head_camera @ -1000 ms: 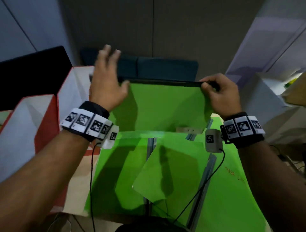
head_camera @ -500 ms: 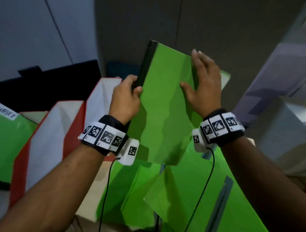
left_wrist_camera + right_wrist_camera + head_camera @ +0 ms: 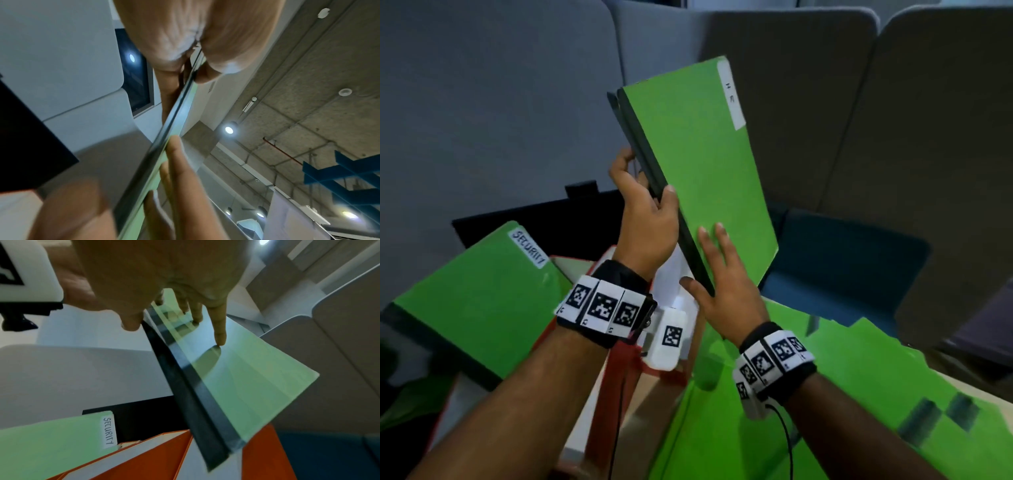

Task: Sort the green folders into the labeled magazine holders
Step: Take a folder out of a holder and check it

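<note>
Green folder raised, tilted, dark spine, white label, above red-white magazine holders

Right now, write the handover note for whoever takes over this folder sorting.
Left hand grips the dark spine of the raised green folder. Right hand lies flat against its lower cover with straight fingers. The folder's label is too small to read. Done: the SECURITY folder stands in a red-and-white magazine holder. Left: file the raised folder, then the loose folders on the desk.
</note>
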Motion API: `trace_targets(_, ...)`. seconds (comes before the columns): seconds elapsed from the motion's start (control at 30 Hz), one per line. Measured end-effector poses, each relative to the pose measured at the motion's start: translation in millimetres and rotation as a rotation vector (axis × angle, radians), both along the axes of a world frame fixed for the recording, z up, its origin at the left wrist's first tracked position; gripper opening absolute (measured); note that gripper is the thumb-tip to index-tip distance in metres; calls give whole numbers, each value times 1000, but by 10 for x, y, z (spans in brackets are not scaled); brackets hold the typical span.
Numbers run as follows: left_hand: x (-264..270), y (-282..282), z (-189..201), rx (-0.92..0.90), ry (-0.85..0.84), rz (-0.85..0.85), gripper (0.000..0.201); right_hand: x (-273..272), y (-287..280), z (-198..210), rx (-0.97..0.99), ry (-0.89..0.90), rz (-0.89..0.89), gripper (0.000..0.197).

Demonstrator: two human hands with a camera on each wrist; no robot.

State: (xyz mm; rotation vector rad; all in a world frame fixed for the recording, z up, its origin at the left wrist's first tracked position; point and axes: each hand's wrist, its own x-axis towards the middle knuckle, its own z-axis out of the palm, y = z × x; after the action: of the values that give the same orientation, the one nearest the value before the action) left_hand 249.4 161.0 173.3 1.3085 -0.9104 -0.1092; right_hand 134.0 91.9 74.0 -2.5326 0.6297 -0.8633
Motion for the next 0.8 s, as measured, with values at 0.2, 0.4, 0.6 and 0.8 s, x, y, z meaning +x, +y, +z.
trace_targets(0.2,524,147,308,-76,-112,1,83,580,14,25,-26,8,79,71)
trace_targets(0.4,931,-24,340,-125,-268,89,91,1034,-50,-59,33,-84,69,67)
trace_targets(0.6,1377,-317,-1,52,-314,67,88,1135,-207,-563,112,11,57,62)
trace_targets(0.8,1552,-520,-404,188,-165,62,50,1227,-386,-855,269,42,-33,57)
